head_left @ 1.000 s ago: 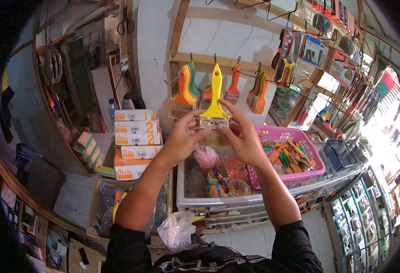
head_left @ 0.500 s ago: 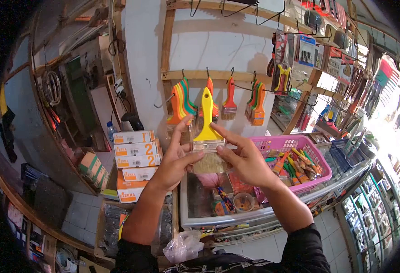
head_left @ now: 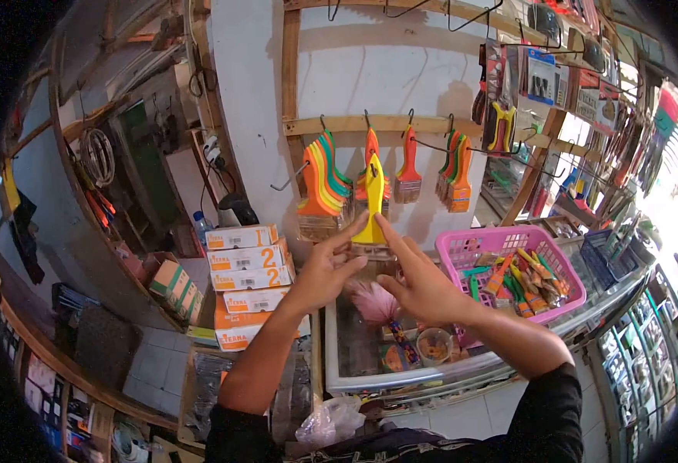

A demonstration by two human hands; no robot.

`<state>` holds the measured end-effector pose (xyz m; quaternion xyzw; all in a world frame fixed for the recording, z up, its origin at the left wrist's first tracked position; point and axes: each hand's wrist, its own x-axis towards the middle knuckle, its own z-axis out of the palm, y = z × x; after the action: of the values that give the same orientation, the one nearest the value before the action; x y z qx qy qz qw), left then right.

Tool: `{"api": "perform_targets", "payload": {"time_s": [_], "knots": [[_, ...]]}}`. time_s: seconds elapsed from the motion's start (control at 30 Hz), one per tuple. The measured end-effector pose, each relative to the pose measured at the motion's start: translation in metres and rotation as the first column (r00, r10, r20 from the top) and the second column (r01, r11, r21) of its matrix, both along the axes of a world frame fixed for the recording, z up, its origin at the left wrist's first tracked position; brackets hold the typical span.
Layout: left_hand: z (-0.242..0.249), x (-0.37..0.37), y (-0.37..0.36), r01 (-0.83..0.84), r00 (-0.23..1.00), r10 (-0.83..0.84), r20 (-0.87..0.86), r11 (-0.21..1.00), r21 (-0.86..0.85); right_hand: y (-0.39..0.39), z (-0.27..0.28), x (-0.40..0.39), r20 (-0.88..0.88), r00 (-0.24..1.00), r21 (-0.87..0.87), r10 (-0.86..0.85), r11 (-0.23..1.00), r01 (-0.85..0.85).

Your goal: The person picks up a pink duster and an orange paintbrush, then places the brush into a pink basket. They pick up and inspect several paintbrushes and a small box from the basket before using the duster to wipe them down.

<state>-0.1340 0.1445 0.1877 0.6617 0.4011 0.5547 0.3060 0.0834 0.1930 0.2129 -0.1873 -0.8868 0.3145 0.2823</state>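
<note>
A yellow-handled paintbrush (head_left: 370,221) is held up in front of me, handle upward and turned partly edge-on. My left hand (head_left: 325,276) grips it at the metal band, with the index finger along the base of the handle. On the other side, my right hand (head_left: 430,292) presses its index finger to the handle, its thumb lower down. Bristles are mostly hidden behind my fingers. Just behind it, orange, yellow and green paintbrushes (head_left: 317,181) hang in rows from wall hooks.
A pink basket (head_left: 448,248) of bagged paintbrushes stands on the glass counter (head_left: 354,381) at right. Stacked white-and-orange boxes (head_left: 248,258) rise at left. A feather duster (head_left: 375,302) and a round plastic tub (head_left: 434,346) sit below my hands.
The yellow paintbrush has turned from flat-on to nearly edge-on between my hands. My right thumb has come away from the metal band. The whole view has shifted slightly.
</note>
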Motion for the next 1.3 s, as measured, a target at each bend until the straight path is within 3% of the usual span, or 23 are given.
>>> {"api": "perform_targets", "payload": {"time_s": [0.1,0.23,0.33,0.6,0.73,0.97,1.07,1.17,1.3], "knots": [[-0.003,0.001,0.019,-0.042,0.997,0.043,-0.063,0.999,0.028,0.037,-0.026,-0.013,-0.085,0.996,0.171,0.015,0.985,0.0],[-0.019,0.0,0.051,-0.102,0.993,0.108,-0.047,0.989,0.103,0.065,-0.029,-0.027,-0.031,0.997,0.121,-0.071,0.99,0.074],[-0.034,-0.005,0.078,-0.279,0.898,0.365,-0.244,0.903,0.326,0.08,-0.032,-0.035,-0.012,0.992,0.112,-0.127,0.986,0.128],[-0.049,-0.004,0.107,-0.404,0.815,0.507,-0.28,0.844,0.353,0.113,-0.046,-0.05,-0.067,0.981,0.224,-0.183,0.955,0.193],[-0.054,-0.008,0.106,-0.459,0.752,0.569,-0.332,0.814,0.356,0.121,-0.041,-0.05,0.049,0.989,0.196,-0.139,0.972,0.127],[-0.054,0.006,0.079,-0.394,0.814,0.459,-0.355,0.886,0.243,0.106,-0.044,-0.032,0.209,0.961,0.215,-0.18,0.967,0.135],[-0.054,0.031,0.055,-0.465,0.793,0.523,-0.314,0.851,0.243,0.082,-0.039,-0.012,0.27,0.942,0.234,-0.199,0.963,0.136],[-0.062,0.051,0.042,-0.497,0.703,0.585,-0.404,0.811,0.309,0.057,-0.044,0.012,0.302,0.924,0.268,-0.234,0.951,0.154],[-0.071,0.076,0.036,-0.407,0.775,0.481,-0.41,0.876,0.259,0.035,-0.051,0.044,0.272,0.928,0.255,-0.256,0.949,0.187]]}}
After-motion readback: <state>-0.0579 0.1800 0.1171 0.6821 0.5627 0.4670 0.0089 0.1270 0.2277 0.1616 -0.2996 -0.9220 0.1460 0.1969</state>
